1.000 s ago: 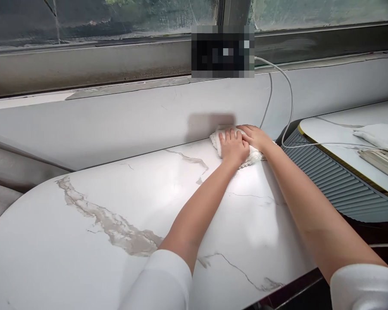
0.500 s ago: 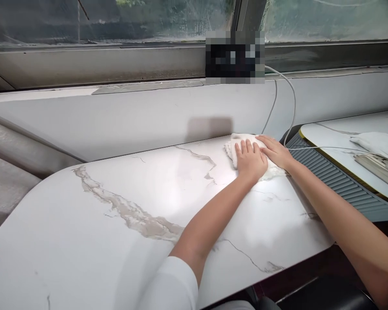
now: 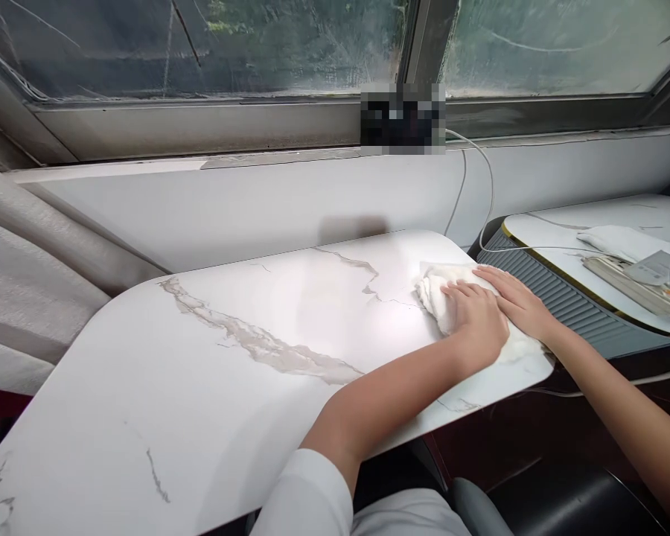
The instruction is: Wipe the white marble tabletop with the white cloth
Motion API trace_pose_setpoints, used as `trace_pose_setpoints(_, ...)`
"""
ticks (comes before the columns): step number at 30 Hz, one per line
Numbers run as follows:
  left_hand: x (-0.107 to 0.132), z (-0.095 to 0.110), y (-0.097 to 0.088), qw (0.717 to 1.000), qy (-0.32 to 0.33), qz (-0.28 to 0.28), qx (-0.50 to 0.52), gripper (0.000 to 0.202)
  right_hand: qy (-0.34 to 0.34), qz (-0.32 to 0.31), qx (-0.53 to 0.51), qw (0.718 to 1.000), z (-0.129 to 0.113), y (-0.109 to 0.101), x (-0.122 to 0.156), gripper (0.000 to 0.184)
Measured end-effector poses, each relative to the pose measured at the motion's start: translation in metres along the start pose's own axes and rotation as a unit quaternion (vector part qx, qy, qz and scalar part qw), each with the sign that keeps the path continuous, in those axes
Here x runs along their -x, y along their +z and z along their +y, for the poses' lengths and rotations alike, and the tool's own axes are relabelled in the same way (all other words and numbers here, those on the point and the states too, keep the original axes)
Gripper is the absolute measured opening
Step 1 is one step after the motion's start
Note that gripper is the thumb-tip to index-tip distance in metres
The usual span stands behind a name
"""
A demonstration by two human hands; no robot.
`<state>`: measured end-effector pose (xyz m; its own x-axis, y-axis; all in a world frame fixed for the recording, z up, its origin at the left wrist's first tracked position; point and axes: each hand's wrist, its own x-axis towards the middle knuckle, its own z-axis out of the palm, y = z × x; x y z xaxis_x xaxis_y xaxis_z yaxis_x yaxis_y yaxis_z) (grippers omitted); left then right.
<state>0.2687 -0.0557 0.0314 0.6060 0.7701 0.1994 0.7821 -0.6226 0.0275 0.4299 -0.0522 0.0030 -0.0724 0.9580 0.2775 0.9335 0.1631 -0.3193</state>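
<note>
A bunched white cloth (image 3: 438, 294) lies on the right end of a white marble-patterned tabletop (image 3: 212, 417). My left hand (image 3: 477, 320) grips the cloth, its fingers bent over the folds. Next to it, my right hand (image 3: 517, 301) presses down on the cloth's far right part with its fingers stretched out flat. The hands are close together. Part of the cloth shows below them, near the table's rounded front right corner. Its underside is hidden.
Right of the table stands a ribbed grey unit with a marble-patterned top (image 3: 558, 223), bearing white fabric (image 3: 619, 240) and a flat beige item (image 3: 636, 286). A white cable (image 3: 490, 186) hangs between. Behind are a window ledge and a pixelated dark object (image 3: 402, 119); left, a curtain (image 3: 27, 275).
Both hands and the cloth have come from the table's back right edge toward its front right corner. My left fingers have bent more. The camera view has shifted slightly.
</note>
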Motion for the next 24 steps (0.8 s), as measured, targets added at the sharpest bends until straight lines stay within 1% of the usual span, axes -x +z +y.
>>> trace_pose_setpoints(2, 0.011, 0.007, -0.008, 1.000, 0.023, -0.008, -0.015, 0.049, -0.002, -0.006, 0.006, 1.000, -0.007, -0.004, 0.018, 0.051)
trace_pose_setpoints(4, 0.021, 0.006, -0.014, 0.998, 0.053, 0.008, -0.013, 0.047, -0.002, -0.010, 0.014, 1.000, -0.014, -0.005, 0.032, 0.051)
trace_pose_setpoints(6, 0.032, -0.001, -0.018, 0.997, 0.075, 0.016, 0.003, 0.045, -0.005, -0.013, 0.026, 1.000, -0.023, -0.005, 0.043, 0.051)
trace_pose_setpoints(8, 0.042, -0.013, -0.020, 0.996, 0.088, 0.015, 0.022, 0.041, -0.015, -0.008, 0.038, 0.999, -0.035, -0.002, 0.048, 0.051)
trace_pose_setpoints(11, 0.059, -0.032, -0.023, 0.996, 0.083, 0.017, 0.035, 0.037, -0.041, -0.002, 0.039, 0.998, -0.057, 0.007, 0.049, 0.050)
trace_pose_setpoints(13, 0.068, -0.043, -0.025, 0.997, 0.073, 0.012, 0.036, 0.035, -0.045, 0.001, 0.035, 0.998, -0.072, 0.014, 0.046, 0.049)
trace_pose_setpoints(15, 0.072, -0.053, -0.025, 0.997, 0.062, 0.002, 0.040, 0.034, -0.034, 0.008, 0.036, 0.999, -0.086, 0.021, 0.040, 0.048)
trace_pose_setpoints(18, 0.069, -0.069, -0.022, 0.998, 0.033, 0.000, 0.053, 0.036, -0.018, 0.013, 0.039, 0.999, -0.101, 0.031, 0.024, 0.047)
trace_pose_setpoints(21, 0.058, -0.088, -0.012, 0.997, 0.013, 0.032, 0.064, 0.036, -0.009, 0.023, 0.044, 0.999, -0.108, 0.040, 0.001, 0.047)
trace_pose_setpoints(24, 0.044, -0.105, 0.002, 0.993, -0.019, 0.077, 0.082, 0.034, -0.010, 0.036, 0.044, 0.998, -0.108, 0.048, -0.025, 0.047)
